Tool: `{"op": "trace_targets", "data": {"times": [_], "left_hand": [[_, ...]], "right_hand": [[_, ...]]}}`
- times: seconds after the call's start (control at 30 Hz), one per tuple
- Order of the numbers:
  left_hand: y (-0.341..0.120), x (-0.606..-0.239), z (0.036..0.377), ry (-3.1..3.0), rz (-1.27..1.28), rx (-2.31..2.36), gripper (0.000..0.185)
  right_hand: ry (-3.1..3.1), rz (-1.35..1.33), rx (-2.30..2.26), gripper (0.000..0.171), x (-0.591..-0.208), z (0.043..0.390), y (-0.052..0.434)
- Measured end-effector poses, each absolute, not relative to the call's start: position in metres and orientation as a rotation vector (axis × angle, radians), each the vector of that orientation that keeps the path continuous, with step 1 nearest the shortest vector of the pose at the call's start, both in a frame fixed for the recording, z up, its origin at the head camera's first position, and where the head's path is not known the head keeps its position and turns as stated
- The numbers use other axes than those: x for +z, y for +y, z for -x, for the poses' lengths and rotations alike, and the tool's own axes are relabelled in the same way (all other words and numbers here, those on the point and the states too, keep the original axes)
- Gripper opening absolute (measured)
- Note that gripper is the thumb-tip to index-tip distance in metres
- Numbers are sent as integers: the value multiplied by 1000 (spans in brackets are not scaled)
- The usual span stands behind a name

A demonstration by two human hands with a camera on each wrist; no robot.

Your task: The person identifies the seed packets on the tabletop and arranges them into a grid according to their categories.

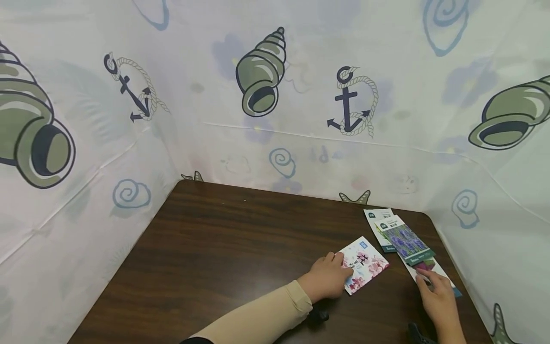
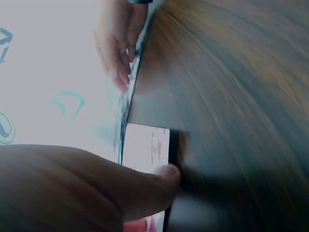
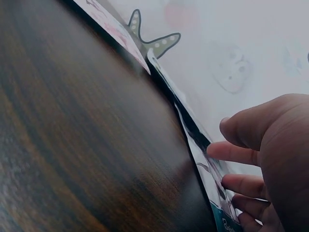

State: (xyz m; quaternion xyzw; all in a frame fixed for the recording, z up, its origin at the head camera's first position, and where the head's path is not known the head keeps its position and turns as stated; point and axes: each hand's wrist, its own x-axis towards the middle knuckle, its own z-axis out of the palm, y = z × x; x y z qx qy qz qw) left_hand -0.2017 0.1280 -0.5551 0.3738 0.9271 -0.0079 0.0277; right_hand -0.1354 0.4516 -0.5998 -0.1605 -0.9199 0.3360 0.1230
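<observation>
A white packet with pink blossoms (image 1: 367, 264) lies on the dark wooden table (image 1: 223, 248). My left hand (image 1: 343, 268) grips its left edge, and the left wrist view shows the thumb (image 2: 161, 176) lying on the packet (image 2: 145, 147). To the right, a few seed packets overlap in a row, with a purple-flower packet (image 1: 406, 239) on top. My right hand (image 1: 423, 278) touches the nearest packet (image 1: 434, 268) with straight fingers (image 3: 231, 152). That packet (image 3: 212, 181) lies flat under them.
A sheet printed with shells and anchors (image 1: 275, 95) walls the table on three sides. A green-and-white packet (image 1: 379, 219) sits at the far end of the row, near the back right corner. Bare wood stretches to the left.
</observation>
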Motion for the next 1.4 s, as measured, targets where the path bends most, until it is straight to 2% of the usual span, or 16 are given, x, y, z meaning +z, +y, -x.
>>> {"op": "trace_targets", "data": {"times": [0.17, 0.33, 0.5, 0.83, 1.27, 1.4], "left_hand": [[125, -557, 205, 2858, -1098, 15, 37], [123, -558, 212, 2782, -1192, -16, 47], [120, -558, 216, 2845, -1207, -14, 45], [119, -567, 219, 2883, -1067, -22, 62], [115, -576, 230, 2817, -1185, -71, 77], [111, -576, 229, 2835, -1139, -19, 81]], "right_hand": [[-2689, 476, 978, 40, -600, 135, 452], [-2683, 471, 970, 39, -601, 135, 452], [-2669, 443, 953, 37, -603, 136, 452], [-2652, 389, 928, 35, -604, 135, 452], [-2649, 415, 912, 35, -605, 133, 451], [-2668, 412, 912, 36, -605, 134, 451]]}}
